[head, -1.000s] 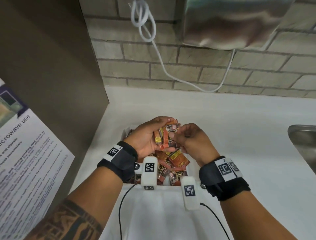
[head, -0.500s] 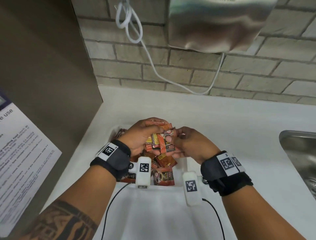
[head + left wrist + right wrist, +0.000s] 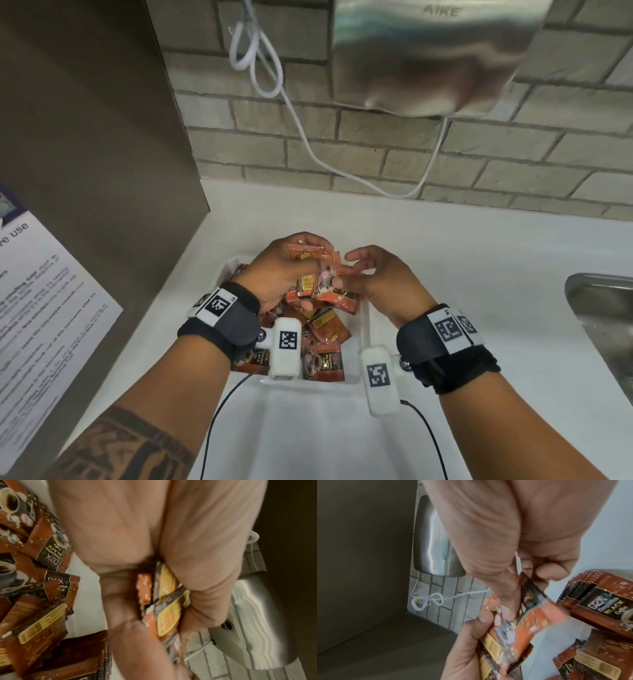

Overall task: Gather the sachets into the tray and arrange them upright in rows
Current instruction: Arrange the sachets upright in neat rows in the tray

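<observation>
— Sachets first: which way do they lie?

— The bundle of sachets (image 3: 310, 274) sits in the left hand (image 3: 277, 274), above the far half of the white tray (image 3: 365, 318). Long axes run roughly left to right, ends poking out towards the right hand (image 3: 380, 281). The loose sachets (image 3: 323, 337) in the tray lie flat and jumbled, pointing every way.

— And the hands?

— Left palm turned to the right, fingers (image 3: 211, 566) curled round the bundle, thumb on the near side. The right hand meets it from the right, thumb and forefinger pinching one sachet (image 3: 537, 618) at the bundle's edge.

— Surroundings?

— White counter (image 3: 462, 267), steel sink (image 3: 603, 308) at far right, hand dryer (image 3: 435, 54) on the brick wall.
</observation>
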Demonstrator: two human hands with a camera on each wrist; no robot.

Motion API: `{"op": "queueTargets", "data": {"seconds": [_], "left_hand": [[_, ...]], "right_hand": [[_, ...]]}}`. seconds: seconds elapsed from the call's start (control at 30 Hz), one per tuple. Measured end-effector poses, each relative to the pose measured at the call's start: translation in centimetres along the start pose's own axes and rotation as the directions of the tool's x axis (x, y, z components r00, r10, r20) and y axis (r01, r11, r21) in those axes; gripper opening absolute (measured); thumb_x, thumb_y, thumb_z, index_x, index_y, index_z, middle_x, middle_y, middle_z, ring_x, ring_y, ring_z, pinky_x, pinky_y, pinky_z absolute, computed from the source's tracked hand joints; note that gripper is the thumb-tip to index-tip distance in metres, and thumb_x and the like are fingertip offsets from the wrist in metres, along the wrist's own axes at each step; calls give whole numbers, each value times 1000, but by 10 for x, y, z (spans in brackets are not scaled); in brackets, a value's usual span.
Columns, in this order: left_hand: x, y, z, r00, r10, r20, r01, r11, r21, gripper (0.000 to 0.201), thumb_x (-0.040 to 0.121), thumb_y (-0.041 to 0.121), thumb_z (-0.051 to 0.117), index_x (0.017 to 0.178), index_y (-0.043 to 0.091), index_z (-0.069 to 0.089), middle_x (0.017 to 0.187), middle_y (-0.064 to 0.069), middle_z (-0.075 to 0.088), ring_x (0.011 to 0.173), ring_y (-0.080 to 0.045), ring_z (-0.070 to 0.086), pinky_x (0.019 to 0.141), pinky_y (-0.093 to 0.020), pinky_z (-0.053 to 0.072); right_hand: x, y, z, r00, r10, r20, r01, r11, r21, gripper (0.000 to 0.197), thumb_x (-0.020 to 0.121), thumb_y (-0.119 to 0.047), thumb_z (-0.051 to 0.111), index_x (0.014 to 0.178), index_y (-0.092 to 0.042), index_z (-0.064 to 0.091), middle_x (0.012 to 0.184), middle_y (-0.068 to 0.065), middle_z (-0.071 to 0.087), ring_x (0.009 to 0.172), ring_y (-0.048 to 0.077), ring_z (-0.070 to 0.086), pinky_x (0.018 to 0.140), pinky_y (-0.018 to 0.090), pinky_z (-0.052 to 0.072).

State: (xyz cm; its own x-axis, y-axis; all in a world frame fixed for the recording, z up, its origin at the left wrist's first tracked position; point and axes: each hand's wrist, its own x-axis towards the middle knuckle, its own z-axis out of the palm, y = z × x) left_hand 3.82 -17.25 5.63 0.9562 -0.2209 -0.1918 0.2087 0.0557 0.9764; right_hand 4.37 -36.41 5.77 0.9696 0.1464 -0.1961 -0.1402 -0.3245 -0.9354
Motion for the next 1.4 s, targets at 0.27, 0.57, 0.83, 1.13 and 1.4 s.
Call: {"op": "queueTargets", "data": {"seconds": [0.27, 0.57, 0.83, 1.13, 1.4], "left_hand": [[5, -7, -2, 990, 52, -131, -79, 975, -208, 33, 87, -2, 72, 106, 24, 68, 106, -9, 72, 86, -28, 69, 48, -28, 53], [1, 1, -24, 994, 54, -94, -86, 923, -375, 25, 89, 6, 70, 109, 21, 67, 100, -7, 74, 79, -30, 72, 49, -29, 56], [0, -3, -26, 993, 20, -113, -56, 943, -327, 30, 78, 20, 79, 106, 19, 68, 95, -12, 73, 69, -29, 68, 39, -17, 34], [5, -10, -26, 935, 225, -273, -200, 973, 114, 8, 95, 14, 70, 102, 17, 70, 82, -10, 72, 64, -19, 68, 42, -23, 42], [-1, -4, -17, 983, 176, -43, -167, 972, 164, 29, 80, 13, 85, 105, 19, 71, 93, -10, 77, 71, -23, 68, 46, -25, 45]], "right_hand": [[8, -3, 28, 990, 143, -15, -99, 758, 645, 28, 90, -16, 72, 113, -1, 64, 93, 9, 70, 78, 20, 61, 67, 30, 47], [18, -16, 36, 993, 105, -62, 6, 462, 887, 9, 96, -2, 54, 100, -2, 62, 108, 17, 61, 101, 29, 71, 76, 33, 59], [8, -25, 39, 991, -5, 133, -44, 929, 367, 24, 94, -28, 66, 113, -14, 71, 107, 15, 73, 97, 26, 69, 79, 37, 57], [6, -18, 29, 995, 90, 49, -102, 900, 424, 21, 89, 0, 57, 103, -8, 70, 81, 16, 65, 68, 23, 63, 58, 28, 52], [14, -22, 29, 980, 154, 125, -198, 772, 603, 39, 94, -40, 64, 106, -3, 66, 79, 10, 61, 72, 22, 64, 66, 32, 54]]}}
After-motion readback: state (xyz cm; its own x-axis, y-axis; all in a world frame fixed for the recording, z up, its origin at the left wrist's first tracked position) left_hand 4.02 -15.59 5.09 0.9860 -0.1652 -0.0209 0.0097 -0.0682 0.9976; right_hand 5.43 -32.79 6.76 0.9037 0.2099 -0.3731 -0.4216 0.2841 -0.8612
